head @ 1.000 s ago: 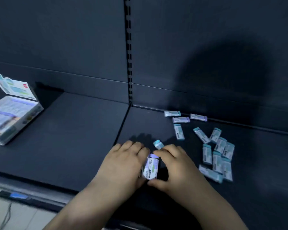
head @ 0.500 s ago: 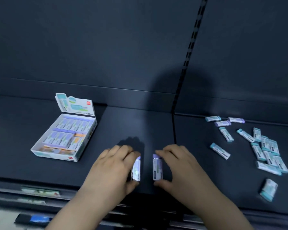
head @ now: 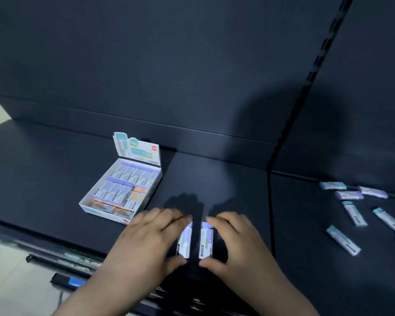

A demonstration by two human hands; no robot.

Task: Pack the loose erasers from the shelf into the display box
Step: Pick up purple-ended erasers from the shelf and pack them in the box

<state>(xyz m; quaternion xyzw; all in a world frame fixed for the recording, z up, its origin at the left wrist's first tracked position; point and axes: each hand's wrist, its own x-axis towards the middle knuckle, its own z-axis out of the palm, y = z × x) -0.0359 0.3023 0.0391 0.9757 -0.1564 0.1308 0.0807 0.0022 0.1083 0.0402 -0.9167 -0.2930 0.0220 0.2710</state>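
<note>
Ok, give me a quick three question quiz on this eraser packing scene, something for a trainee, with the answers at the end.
1. True or false: the box stands to the right of the left grip.
2. The eraser in the right grip is: A lying flat in the box; B pinched between fingers and thumb; C wrapped in tape.
3. Fill in: the loose erasers lie on the shelf to the ___ of both grips.
Key: 1 false; 2 B; 3 right.
</note>
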